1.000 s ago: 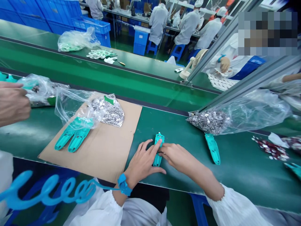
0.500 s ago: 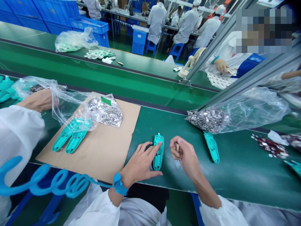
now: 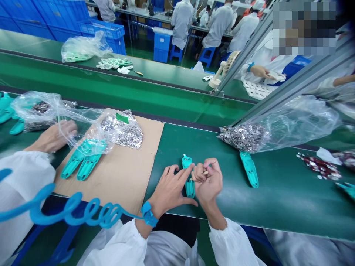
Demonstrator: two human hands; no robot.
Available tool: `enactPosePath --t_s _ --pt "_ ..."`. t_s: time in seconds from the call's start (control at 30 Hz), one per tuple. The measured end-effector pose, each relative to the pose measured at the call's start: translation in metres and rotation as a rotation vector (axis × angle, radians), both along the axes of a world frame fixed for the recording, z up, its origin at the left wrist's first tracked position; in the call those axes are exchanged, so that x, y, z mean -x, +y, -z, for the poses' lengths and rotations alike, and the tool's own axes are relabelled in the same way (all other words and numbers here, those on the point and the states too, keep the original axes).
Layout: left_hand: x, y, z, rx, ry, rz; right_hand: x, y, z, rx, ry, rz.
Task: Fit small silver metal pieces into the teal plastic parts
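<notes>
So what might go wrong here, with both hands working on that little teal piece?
The right hand pinches a small tan piece only at its fingertips, so it could slip and drop. The left hand pins the teal piece with one finger, so it may skid on the green table. The bag of metal bits lies off to the right, and a sweeping sleeve might scatter them.

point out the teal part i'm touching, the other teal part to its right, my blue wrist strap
touched teal part (image 3: 186,162): head view, its top end
right teal part (image 3: 249,170): head view, mid body
blue wrist strap (image 3: 149,216): head view, the band
</notes>
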State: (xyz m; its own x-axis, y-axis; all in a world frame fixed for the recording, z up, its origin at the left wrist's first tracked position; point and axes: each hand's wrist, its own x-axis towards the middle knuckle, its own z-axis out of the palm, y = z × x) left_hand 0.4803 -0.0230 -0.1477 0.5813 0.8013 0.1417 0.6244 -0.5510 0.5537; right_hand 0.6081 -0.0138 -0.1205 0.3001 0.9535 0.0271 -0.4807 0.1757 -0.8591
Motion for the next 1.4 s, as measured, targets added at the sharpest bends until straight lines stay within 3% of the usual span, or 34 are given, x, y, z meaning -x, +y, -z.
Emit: enactPosePath --t_s 0.97,1.4 --pt "-0.002 0.001 0.004 -0.016 -0.032 -0.025 0.003 0.002 0.024 0.006 -0.159 -0.068" --pt "-0.001 0.002 0.006 -0.049 -0.002 0.006 0.002 -0.001 0.033 -0.067 -0.174 -0.080"
